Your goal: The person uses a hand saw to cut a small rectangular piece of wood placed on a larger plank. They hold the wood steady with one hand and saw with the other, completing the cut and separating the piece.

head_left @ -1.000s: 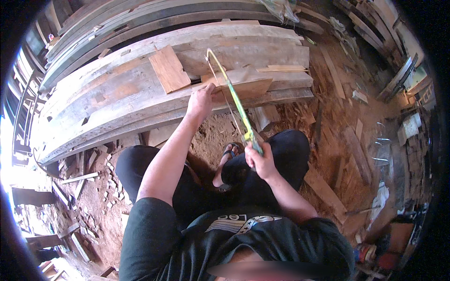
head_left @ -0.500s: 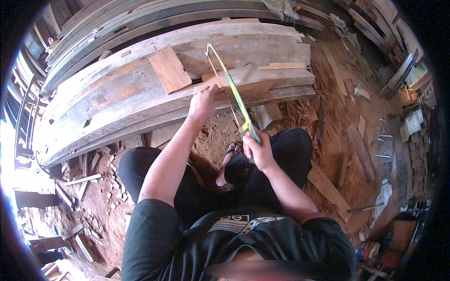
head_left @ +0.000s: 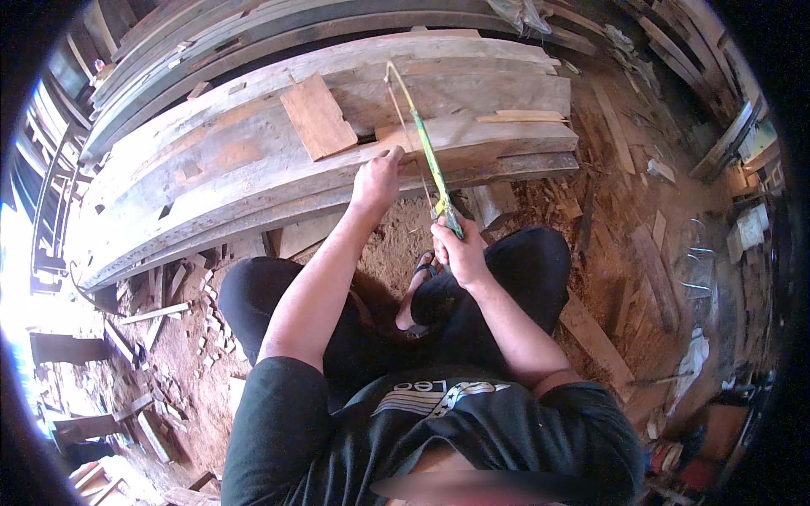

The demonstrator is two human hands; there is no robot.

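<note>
My right hand (head_left: 460,251) clamps the near end of the green saw (head_left: 429,152), its best hold, likely light and springy, slanting over the planks (head_left: 245,190); my left hand's (head_left: 377,181) grip I can't tell.

The saw (head_left: 428,150) looks patchily painted metal; the planks (head_left: 245,181) at twelve o'clock, rough wood; the shirt (head_left: 278,422), matt cloth.

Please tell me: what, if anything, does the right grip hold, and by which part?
The right grip holds the yellow-green saw by its handle, at the near end.
</note>
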